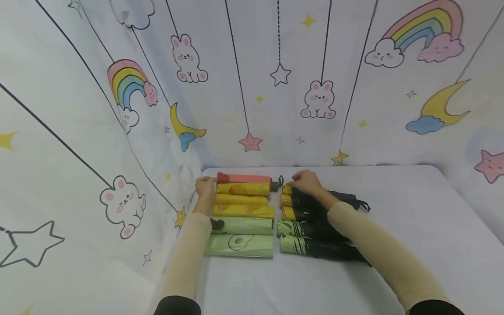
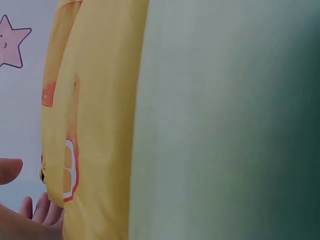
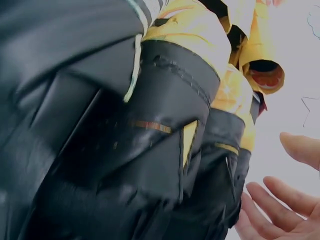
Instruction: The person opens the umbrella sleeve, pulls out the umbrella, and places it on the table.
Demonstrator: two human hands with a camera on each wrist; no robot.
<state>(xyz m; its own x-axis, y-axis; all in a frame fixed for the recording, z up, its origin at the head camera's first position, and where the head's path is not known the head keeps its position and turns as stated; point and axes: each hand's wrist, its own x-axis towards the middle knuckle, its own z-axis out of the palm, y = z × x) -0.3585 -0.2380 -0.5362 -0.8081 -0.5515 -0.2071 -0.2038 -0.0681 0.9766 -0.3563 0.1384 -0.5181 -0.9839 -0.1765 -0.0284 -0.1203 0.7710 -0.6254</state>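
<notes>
Folded compact umbrellas lie in two columns. In the head view's left column, a red umbrella is farthest, then three yellow umbrellas, then two green umbrellas, one avocado-printed. The right column has yellow-and-black umbrellas above two green-and-black umbrellas. My left hand is at the left ends of the red and top yellow umbrellas; contact is unclear. Its thumb and fingers are apart in the left wrist view. My right hand is at the far yellow-and-black umbrella, relaxed fingers beside it, gripping nothing.
The umbrellas lie on a white-covered table. A white curtain printed with rabbits, rainbows, moons and stars hangs behind the table and along its left side. A black wrist loop sticks out to the right of the right column.
</notes>
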